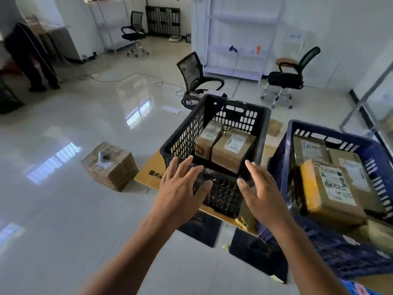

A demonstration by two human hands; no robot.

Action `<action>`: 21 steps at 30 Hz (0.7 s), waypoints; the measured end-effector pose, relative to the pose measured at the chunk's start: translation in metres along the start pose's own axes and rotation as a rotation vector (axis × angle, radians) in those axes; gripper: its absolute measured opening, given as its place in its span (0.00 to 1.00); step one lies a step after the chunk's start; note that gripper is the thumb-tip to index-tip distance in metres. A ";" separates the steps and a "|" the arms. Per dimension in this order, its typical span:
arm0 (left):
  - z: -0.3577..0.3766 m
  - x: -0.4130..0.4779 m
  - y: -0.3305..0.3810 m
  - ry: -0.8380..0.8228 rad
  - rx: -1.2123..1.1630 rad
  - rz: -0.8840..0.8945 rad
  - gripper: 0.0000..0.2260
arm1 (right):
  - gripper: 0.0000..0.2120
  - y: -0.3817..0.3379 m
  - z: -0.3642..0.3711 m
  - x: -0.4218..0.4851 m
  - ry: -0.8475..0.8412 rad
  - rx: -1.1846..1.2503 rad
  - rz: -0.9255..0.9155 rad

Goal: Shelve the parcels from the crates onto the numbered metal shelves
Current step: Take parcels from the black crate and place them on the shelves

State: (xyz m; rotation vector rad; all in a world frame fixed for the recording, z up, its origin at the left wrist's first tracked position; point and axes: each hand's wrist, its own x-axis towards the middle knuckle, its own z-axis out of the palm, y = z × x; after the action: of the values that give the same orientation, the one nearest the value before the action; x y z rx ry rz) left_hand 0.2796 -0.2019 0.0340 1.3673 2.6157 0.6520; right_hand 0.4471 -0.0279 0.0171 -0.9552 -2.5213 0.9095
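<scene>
Both hands reach forward with fingers spread straight, holding nothing: the left hand and right hand hover at the near rim of a black perforated plastic crate. Just beyond the fingertips, two taped brown cardboard parcels stand inside it. Right of the right fingers, a blue slotted crate holds flat labelled parcels.

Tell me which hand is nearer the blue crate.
Right. The right hand is just left of the blue crate, at the near rim of the black crate; the left hand is farther left along that rim.
</scene>
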 end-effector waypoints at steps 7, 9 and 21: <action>0.016 0.140 -0.039 -0.119 -0.057 0.075 0.29 | 0.36 0.013 0.025 0.108 -0.067 -0.026 0.077; 0.029 0.177 -0.047 -0.137 -0.046 0.142 0.28 | 0.36 0.020 0.032 0.135 -0.041 -0.049 0.107; 0.100 0.328 -0.055 -0.542 0.001 0.312 0.30 | 0.34 0.050 0.088 0.225 -0.064 -0.145 0.520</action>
State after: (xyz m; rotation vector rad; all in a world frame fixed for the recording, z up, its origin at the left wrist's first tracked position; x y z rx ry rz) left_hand 0.0758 0.0669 -0.0490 1.6837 2.0024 0.2532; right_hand 0.2646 0.1134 -0.0711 -1.7033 -2.4554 0.9057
